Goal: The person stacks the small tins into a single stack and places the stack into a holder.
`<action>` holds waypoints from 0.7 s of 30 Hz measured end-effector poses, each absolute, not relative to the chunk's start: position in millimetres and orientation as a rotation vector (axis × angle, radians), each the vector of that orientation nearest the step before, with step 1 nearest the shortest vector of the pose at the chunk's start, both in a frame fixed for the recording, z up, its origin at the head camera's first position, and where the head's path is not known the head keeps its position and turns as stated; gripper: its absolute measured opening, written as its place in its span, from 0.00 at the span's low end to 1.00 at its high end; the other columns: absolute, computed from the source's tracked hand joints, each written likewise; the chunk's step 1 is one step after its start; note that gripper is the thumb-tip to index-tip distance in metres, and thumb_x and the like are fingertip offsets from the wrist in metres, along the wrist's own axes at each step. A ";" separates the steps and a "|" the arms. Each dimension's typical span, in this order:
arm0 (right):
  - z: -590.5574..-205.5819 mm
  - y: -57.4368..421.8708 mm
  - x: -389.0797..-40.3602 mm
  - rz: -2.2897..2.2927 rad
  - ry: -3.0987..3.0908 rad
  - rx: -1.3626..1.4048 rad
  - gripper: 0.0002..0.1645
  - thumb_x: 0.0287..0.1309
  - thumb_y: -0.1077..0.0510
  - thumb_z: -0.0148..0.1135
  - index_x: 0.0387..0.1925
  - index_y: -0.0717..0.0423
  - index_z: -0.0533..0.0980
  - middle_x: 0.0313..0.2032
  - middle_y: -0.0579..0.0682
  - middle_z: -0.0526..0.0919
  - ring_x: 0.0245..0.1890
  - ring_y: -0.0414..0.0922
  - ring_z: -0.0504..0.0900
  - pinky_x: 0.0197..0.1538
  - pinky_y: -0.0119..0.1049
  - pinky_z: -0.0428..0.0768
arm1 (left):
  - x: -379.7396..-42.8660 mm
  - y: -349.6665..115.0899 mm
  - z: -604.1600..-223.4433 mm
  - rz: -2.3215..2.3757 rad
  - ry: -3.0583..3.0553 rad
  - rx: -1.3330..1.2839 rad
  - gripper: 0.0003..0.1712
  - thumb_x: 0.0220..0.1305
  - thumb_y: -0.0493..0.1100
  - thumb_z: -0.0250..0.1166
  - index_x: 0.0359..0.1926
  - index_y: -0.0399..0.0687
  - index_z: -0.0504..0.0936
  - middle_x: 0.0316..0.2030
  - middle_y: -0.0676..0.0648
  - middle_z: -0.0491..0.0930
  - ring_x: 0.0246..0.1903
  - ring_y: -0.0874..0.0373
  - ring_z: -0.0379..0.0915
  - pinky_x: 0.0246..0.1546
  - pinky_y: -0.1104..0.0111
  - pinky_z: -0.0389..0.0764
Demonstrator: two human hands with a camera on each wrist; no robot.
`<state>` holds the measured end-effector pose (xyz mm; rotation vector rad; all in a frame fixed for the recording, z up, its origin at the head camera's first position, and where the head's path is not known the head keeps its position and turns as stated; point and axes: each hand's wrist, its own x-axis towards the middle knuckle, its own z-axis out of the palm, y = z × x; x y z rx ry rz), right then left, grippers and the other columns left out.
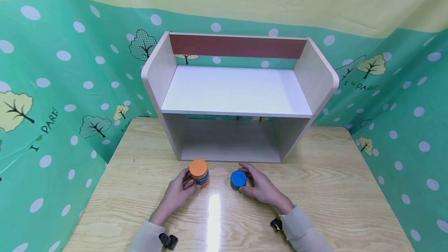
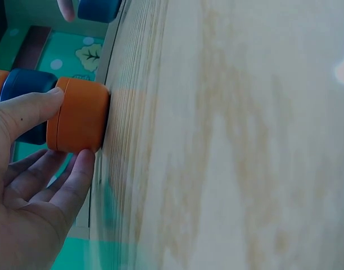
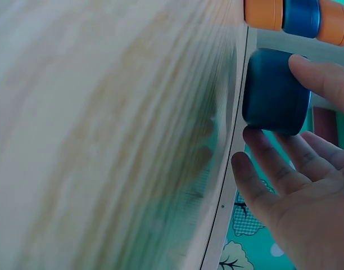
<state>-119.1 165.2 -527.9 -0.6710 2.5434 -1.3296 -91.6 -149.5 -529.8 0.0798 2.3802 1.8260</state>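
Note:
A stack of three small round tins stands on the table left of centre: an orange tin (image 1: 198, 168) on top, a blue tin (image 3: 301, 17) in the middle and another orange tin (image 2: 85, 115) at the bottom. My left hand (image 1: 177, 193) grips the bottom orange tin, thumb on one side and fingertips on the other. To the right, a single blue tin (image 1: 238, 179) sits on the table. My right hand (image 1: 263, 186) holds it from its right side, the thumb near its lid edge and fingers curved behind (image 3: 273, 93).
Just behind the tins stands a two-level shelf unit (image 1: 231, 88) with side panels and a brown back strip (image 1: 238, 45). The wooden table (image 1: 315, 189) reflects a bright light streak. Green patterned cloth (image 1: 63, 88) hangs behind and at both sides.

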 end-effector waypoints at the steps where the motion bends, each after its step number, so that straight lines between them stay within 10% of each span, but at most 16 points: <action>1: -527.9 165.0 -119.1 -1.330 2.546 -0.671 0.49 0.55 0.62 0.74 0.74 0.54 0.59 0.61 0.49 0.76 0.59 0.48 0.75 0.65 0.52 0.74 | -90.1 -148.5 -524.3 1.822 2.382 0.080 0.40 0.60 0.27 0.69 0.71 0.31 0.62 0.65 0.31 0.69 0.64 0.38 0.67 0.61 0.55 0.75; 21: -510.6 160.7 -116.8 -1.414 2.546 -0.695 0.48 0.56 0.62 0.74 0.74 0.52 0.59 0.60 0.48 0.76 0.59 0.49 0.76 0.63 0.52 0.77 | -95.8 -153.9 -545.6 1.839 2.388 0.087 0.41 0.60 0.32 0.72 0.71 0.38 0.64 0.65 0.35 0.70 0.64 0.43 0.68 0.58 0.65 0.78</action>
